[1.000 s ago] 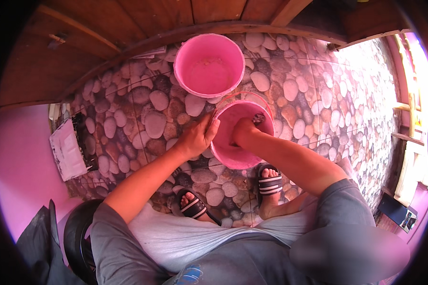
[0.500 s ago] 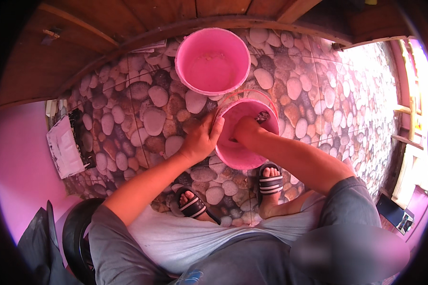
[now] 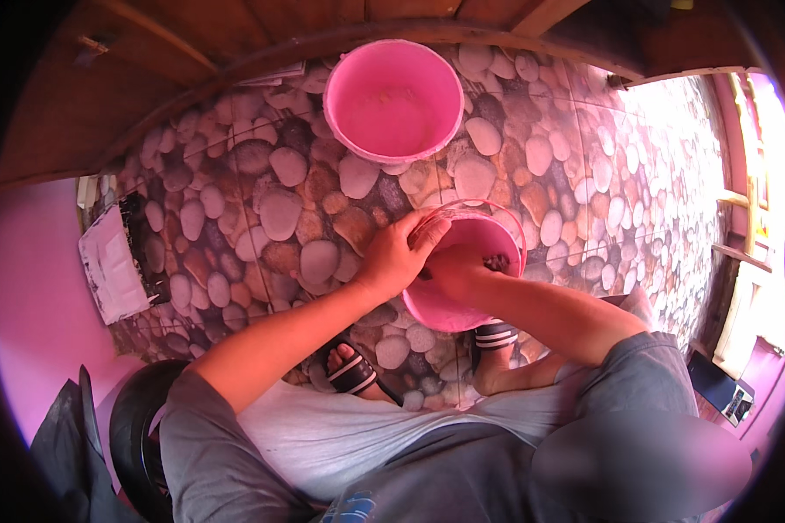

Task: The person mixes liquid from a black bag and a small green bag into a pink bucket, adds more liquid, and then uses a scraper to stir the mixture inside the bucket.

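A pink bucket (image 3: 445, 309) with a thin red handle stands close in front of my feet. My left hand (image 3: 399, 260) is closed on its upper left rim. My right hand (image 3: 449, 268) reaches down inside it, its fingers mostly hidden by the hand itself and the bucket. A small dark, mottled thing (image 3: 497, 261) shows inside beside that hand; I cannot make out what it is or whether I hold it. A second pink bucket (image 3: 392, 100), with pale residue on its bottom, stands farther forward on the pebble-patterned floor (image 3: 279, 209).
Wooden panels (image 3: 279, 22) run along the far side. A paint-smeared white slab (image 3: 109, 261) lies at left by a pink wall (image 3: 35, 296). At right are pale wooden battens (image 3: 741, 288) and a dark flat object (image 3: 711, 383). My sandalled feet (image 3: 349, 370) are below the bucket.
The near bucket has come down toward my feet with both my hands, widening the gap to the far bucket. My left hand sits further right, higher over the rim.
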`<state>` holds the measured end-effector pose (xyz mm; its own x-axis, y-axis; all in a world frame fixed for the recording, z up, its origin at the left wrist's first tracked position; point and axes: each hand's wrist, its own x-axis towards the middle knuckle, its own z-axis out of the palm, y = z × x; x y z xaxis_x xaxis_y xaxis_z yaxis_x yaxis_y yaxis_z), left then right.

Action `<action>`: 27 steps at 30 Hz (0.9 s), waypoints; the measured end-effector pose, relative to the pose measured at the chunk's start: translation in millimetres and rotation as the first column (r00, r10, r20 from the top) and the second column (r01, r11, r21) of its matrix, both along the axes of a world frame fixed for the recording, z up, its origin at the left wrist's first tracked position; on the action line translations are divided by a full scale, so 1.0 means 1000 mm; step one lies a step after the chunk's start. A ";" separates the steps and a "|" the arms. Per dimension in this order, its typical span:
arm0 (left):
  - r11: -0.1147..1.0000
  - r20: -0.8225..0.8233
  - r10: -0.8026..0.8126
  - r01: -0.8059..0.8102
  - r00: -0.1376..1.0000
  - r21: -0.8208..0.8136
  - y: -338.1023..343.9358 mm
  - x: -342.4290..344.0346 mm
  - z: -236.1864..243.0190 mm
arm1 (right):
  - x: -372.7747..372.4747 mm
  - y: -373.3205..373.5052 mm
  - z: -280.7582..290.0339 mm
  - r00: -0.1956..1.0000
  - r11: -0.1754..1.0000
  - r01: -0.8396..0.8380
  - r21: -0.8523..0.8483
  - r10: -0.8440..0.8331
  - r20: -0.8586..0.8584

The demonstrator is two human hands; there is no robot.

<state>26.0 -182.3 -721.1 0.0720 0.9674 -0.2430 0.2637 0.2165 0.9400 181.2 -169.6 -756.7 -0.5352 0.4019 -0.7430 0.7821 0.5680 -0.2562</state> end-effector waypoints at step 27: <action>0.965 -0.261 -0.060 0.123 0.963 0.233 0.000 0.007 0.011 | -0.003 0.004 0.030 0.955 0.953 -0.297 -0.064 0.297 -0.015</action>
